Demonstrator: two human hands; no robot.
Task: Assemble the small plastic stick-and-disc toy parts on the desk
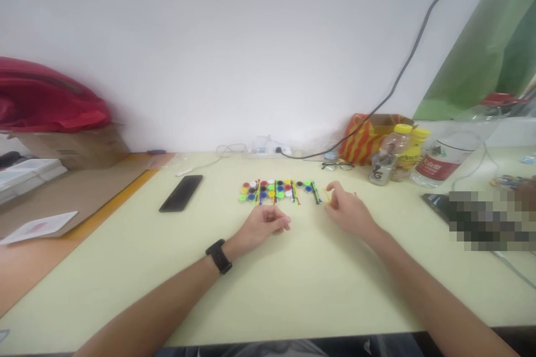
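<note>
My right hand (pixel 345 206) is at the right end of a small row of pieces, its thumb and index finger apart and curved around a thin yellow stick (pixel 328 196). Whether they touch it is hard to see. Just in front of the pieces, my left hand (pixel 268 221) has its fingers curled in and thumb pressed to them; what lies inside is hidden. Colourful round discs (pixel 263 190) form short rows, with bunches of thin coloured sticks (pixel 295 192) between groups. A separate bunch of dark and green sticks (pixel 316 193) lies nearest my right hand.
A black phone (pixel 181 193) lies left of the discs. Glasses (pixel 337 166), a clear bottle (pixel 383 159), a striped bag (pixel 355 136) and a large water bottle (pixel 438 164) stand at the back right. A power strip (pixel 268 148) sits against the wall; cardboard (pixel 79 189) covers the left.
</note>
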